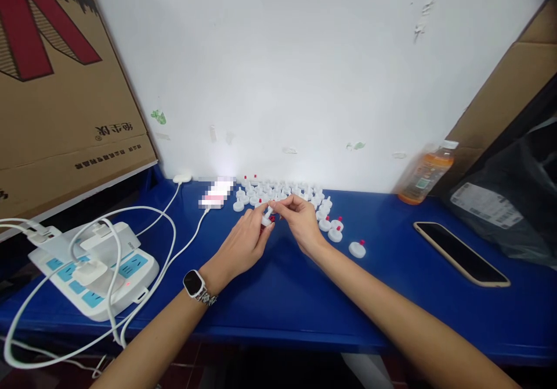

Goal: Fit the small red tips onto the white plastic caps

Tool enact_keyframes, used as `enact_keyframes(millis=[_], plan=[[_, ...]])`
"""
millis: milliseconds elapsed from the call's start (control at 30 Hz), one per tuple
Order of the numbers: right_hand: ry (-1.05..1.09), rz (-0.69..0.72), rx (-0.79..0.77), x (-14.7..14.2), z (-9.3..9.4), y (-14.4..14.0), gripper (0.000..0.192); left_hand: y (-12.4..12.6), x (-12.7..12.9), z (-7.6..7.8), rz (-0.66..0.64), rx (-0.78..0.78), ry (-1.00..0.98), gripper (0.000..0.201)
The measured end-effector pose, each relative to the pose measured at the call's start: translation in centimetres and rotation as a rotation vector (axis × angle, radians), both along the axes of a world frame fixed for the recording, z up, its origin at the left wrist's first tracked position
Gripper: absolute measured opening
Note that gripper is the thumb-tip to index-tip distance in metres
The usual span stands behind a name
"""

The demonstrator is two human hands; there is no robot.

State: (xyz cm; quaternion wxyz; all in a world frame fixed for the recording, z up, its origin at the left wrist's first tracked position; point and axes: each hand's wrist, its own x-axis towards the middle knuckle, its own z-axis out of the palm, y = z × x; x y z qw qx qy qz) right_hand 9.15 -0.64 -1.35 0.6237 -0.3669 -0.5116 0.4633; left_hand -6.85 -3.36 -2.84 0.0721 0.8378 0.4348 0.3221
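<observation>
My left hand (246, 238) is closed round a white nozzle cap (267, 218), a round piece with a narrow spout, tilted upward. Bits of red show beside the cap at my left fingertips. My right hand (300, 218) pinches at the spout's tip; whatever its fingers hold there is too small and covered to name. Just beyond both hands lies a crowd of similar white nozzle caps (282, 189) on the blue table (278, 296). Several capped pieces with red tips, such as one white cap with a red tip (357, 249), sit to the right of my right hand.
At left stand a white power strip (126, 284) with looping cables and a cardboard box (65, 105). A lit phone (217, 192) leans near the white wall (278, 76). To the right are an orange drink bottle (429, 171), a dark-screened phone (461, 254) and a black plastic bag (513, 192).
</observation>
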Motion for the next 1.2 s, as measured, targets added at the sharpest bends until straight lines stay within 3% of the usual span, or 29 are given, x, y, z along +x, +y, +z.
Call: enact_keyframes(millis=[367, 567, 667, 733, 867, 967, 1100, 1200], plan=[[-0.110, 0.029, 0.113, -0.4, -0.1, -0.7, 0.032, -0.7, 0.1, 0.8, -0.085, -0.052, -0.043, 0.039], [-0.197, 0.115, 0.168, -0.4, 0.4, 0.2, 0.031, 0.0, 0.1, 0.4, -0.021, 0.016, -0.049, 0.053], [-0.340, 0.235, 0.197, 0.0, 2.0, 2.7, 0.032, 0.7, -0.4, 0.2, 0.104, 0.020, -0.086, 0.068], [-0.417, 0.210, 0.255, -0.2, 3.1, 5.5, 0.027, 1.1, -1.0, 0.0, 0.225, -0.001, -0.124, 0.073], [-0.689, 0.033, 0.313, -2.7, 4.3, 12.0, 0.006, 1.1, -1.9, 0.1, 0.335, -0.068, -0.095, 0.043], [-1.011, -0.010, 0.282, -5.8, 3.9, 15.5, 0.004, 0.8, -1.9, 0.4, 0.330, -0.127, -0.031, 0.024], [-1.161, -0.012, 0.277, -8.6, 2.4, 17.8, 0.004, 0.5, -1.6, 0.7, 0.311, -0.155, 0.007, 0.021], [-1.253, -0.015, 0.290, -9.1, 1.6, 18.5, 0.003, 0.5, -1.6, 0.6, 0.291, -0.158, 0.032, 0.021]])
